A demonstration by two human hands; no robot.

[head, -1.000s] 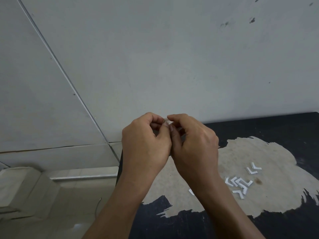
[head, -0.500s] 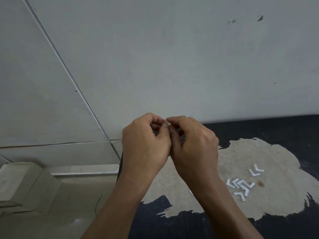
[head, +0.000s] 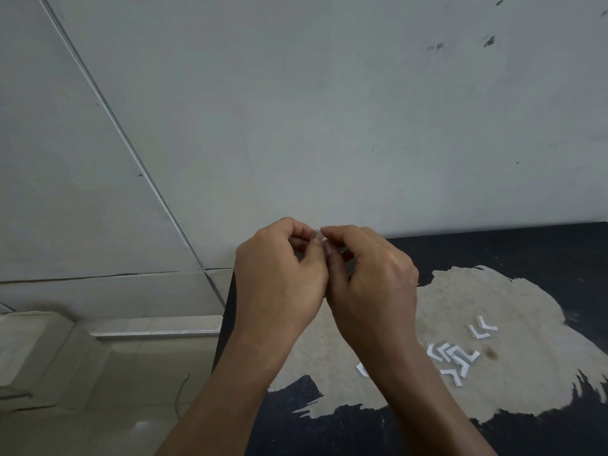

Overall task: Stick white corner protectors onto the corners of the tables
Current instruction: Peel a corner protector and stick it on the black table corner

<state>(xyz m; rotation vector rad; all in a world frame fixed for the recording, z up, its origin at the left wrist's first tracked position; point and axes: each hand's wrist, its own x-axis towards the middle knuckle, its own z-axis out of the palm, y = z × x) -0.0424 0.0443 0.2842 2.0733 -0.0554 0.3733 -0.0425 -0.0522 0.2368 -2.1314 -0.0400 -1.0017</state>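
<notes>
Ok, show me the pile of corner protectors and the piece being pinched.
pile of corner protectors [head: 459,353], head view, middle piece of the cluster.
pinched piece [head: 317,232], head view, exposed top edge.

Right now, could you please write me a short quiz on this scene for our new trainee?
1. True or false: the left hand lies flat on the table.
2. The loose white corner protectors lie: A) on the floor; B) on the table's worn pale patch; C) in a box.
3. Fill in: the right hand and the left pinch one small piece between their ____.

Key: 1 false; 2 B; 3 fingertips.
</notes>
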